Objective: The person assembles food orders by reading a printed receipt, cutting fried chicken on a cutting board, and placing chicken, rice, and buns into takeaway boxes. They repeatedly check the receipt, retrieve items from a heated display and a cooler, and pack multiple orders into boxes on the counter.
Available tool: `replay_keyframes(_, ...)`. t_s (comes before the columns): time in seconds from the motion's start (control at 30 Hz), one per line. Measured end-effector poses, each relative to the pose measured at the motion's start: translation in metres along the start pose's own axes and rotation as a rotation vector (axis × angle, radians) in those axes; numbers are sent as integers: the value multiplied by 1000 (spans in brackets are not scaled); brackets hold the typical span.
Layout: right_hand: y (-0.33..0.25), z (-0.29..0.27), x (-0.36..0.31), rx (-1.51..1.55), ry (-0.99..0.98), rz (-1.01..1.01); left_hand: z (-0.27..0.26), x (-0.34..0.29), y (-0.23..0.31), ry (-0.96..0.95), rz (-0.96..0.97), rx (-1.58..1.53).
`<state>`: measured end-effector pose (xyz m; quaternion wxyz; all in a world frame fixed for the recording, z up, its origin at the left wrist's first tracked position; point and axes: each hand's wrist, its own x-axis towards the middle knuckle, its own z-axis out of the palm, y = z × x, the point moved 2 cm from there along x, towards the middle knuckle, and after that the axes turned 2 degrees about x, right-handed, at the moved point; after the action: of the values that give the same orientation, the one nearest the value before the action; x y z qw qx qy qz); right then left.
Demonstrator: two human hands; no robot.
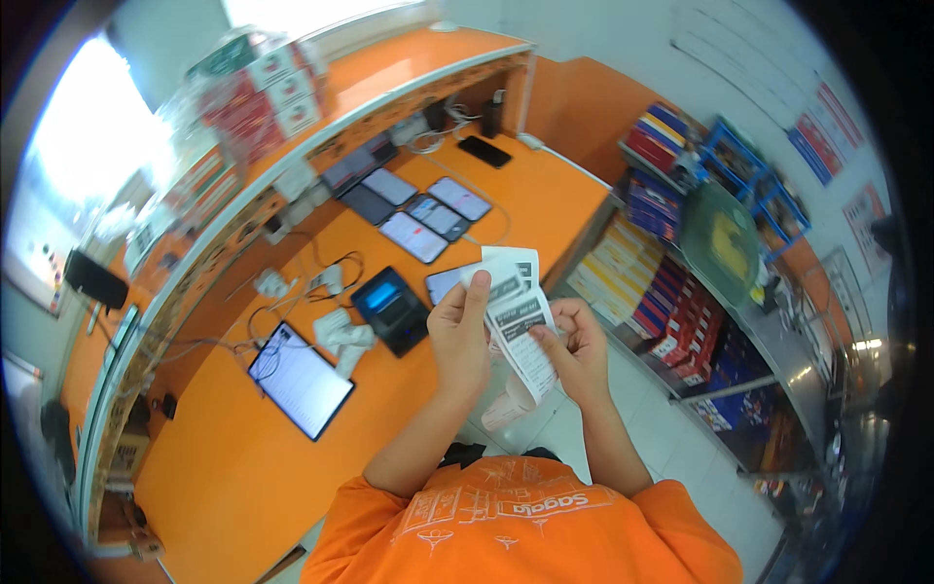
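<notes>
Between my two hands are printed paper receipts (pixel 525 358), white strips with dark printed blocks, held in front of me past the table's right edge. My left hand (pixel 457 339) pinches them on the left, thumb on top. My right hand (pixel 582 358) grips the right edge, with its thumb across the paper. The lower end of the paper curls and hangs down. Left of my left hand sits a black device with a lit blue screen (pixel 387 302), probably a small printer. A phone (pixel 445 282) lies partly hidden behind my left hand.
On the orange table (pixel 233 477) lie a lit tablet (pixel 302 382), a white handheld scanner (pixel 342 339), loose cables, several phones (pixel 413 237) and a dark phone (pixel 484 151). A raised ledge (pixel 413 68) runs behind. Metal shelving (pixel 715 263) with stacked flat boxes stands at right.
</notes>
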<state>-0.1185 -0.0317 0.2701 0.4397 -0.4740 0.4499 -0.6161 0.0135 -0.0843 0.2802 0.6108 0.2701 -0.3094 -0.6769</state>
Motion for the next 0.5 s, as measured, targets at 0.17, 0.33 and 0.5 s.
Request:
replay_keyframes(0.17, -12, -99, -54, -194, 283, 15, 74, -16, -72, -70, -49, 64)
replay_keyframes(0.33, -55, -200, -119, -494, 640, -257, 159, -58, -141, -155, 38, 227)
replay_keyframes(0.5, -85, -284, -153, -487, 667, -351, 241, -109, -217, -316, -78, 87)
